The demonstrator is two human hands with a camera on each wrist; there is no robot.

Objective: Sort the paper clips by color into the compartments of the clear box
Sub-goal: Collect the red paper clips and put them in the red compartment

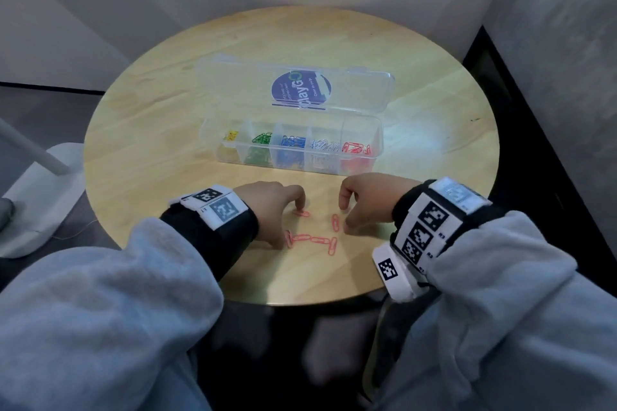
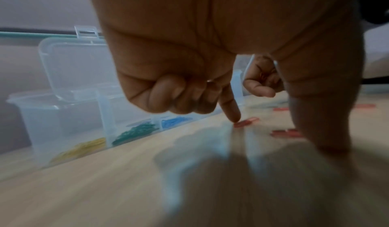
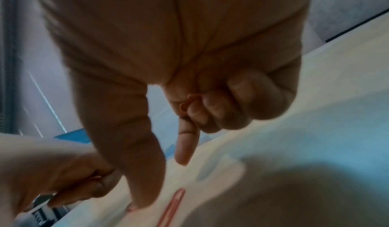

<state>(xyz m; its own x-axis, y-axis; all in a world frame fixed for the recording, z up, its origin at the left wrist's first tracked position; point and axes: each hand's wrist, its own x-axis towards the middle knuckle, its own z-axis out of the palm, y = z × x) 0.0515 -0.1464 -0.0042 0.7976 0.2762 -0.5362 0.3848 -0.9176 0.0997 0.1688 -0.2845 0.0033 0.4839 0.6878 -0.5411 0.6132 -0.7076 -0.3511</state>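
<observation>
The clear box [image 1: 233, 157] stands open mid-table, holding yellow, green, blue, white and red clips in separate compartments. Several red paper clips [image 1: 314, 239] lie loose on the table in front of it, between my hands. My left hand [image 1: 290, 225] has its index fingertip [image 2: 234, 117] on one red clip [image 2: 245, 122] and its thumb on the table; the other fingers are curled, with a pink sliver showing between them. My right hand [image 1: 345, 217] points its index finger and thumb down beside another clip [image 1: 335, 222]. Its curled fingers hold a red clip [image 3: 185, 105] against the palm.
The box lid [image 1: 354, 90] stands tilted back behind the compartments. The round wooden table [image 1: 160, 117] sits in a corner between walls. A white lamp base [image 1: 40, 197] stands on the floor to the left. My grey sleeves cover the near table edge.
</observation>
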